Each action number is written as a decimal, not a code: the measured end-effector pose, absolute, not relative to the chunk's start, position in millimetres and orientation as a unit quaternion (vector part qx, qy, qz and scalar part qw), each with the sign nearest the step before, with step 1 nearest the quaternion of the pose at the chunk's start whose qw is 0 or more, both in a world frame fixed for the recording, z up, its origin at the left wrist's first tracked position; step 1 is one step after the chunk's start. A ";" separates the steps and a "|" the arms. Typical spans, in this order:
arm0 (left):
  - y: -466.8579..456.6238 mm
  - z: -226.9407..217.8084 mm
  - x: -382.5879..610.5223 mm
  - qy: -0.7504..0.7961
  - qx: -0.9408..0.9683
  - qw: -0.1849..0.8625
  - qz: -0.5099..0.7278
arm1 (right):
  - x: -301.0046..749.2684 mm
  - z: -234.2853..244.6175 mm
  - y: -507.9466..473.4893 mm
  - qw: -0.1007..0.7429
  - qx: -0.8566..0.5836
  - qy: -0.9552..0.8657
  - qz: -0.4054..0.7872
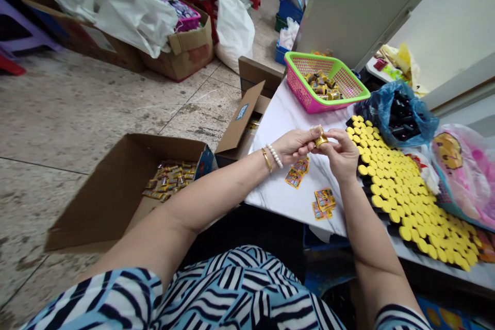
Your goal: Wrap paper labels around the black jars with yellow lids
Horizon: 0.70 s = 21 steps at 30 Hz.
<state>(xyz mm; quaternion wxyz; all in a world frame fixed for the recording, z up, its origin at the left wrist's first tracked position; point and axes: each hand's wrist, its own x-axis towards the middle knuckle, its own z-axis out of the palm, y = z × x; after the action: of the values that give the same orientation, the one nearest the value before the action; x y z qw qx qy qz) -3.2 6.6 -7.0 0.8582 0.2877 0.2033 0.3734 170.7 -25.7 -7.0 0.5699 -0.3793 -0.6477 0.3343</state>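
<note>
Over the white marbled table (270, 136), both my hands meet at a small yellow-gold wrapped cylinder (320, 140). My left hand (297, 145), with a pearl bracelet and a gold bangle at the wrist, has thumb and fingers closed on its left side. From the right, the fingertips of my right hand (341, 154) pinch the same piece. Just below lie two groups of small orange-yellow printed cards (297, 172) and cards (324, 202). A pink and green basket (299, 94) beyond my hands holds several similar gold-wrapped pieces (323, 85).
Rows of yellow-topped black cylinders (402, 191) cover the table's right side, beside a blue plastic bag (419, 124) of black pieces and a pink bag (466, 170). An open cardboard box (100, 191) of wrapped pieces stands at left. White sacks (234, 31) sit farther back.
</note>
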 end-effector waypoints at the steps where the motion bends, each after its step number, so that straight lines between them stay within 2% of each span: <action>1: 6.0 -7.8 -2.9 0.207 0.291 0.857 0.370 | 170.6 -6.7 -26.1 0.560 -0.383 -0.659 0.326; 5: 2.9 -4.2 -3.6 0.232 0.317 0.860 0.325 | 169.8 -8.1 -25.9 0.566 -0.396 -0.664 0.286; 12: 3.2 -2.7 -4.8 0.290 0.318 0.843 0.323 | 164.2 -15.8 -20.8 0.540 -0.417 -0.688 0.246; 17: 9.2 -6.8 -5.8 0.321 0.340 0.803 0.369 | 161.6 -6.9 -10.9 0.451 -0.467 -0.704 0.287; 19: 12.6 -5.9 -9.2 0.333 0.348 0.781 0.397 | 164.7 7.1 5.0 0.425 -0.496 -0.721 0.234; 21: 17.2 -5.6 -13.7 0.353 0.342 0.758 0.429 | 171.5 26.3 31.3 0.424 -0.529 -0.724 0.127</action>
<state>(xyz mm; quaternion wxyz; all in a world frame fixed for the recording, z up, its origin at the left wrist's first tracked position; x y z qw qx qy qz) -13.7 17.2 -5.6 0.7580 0.3422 0.3531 0.4286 171.5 31.3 26.3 0.4243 -0.5285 -0.7243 0.1266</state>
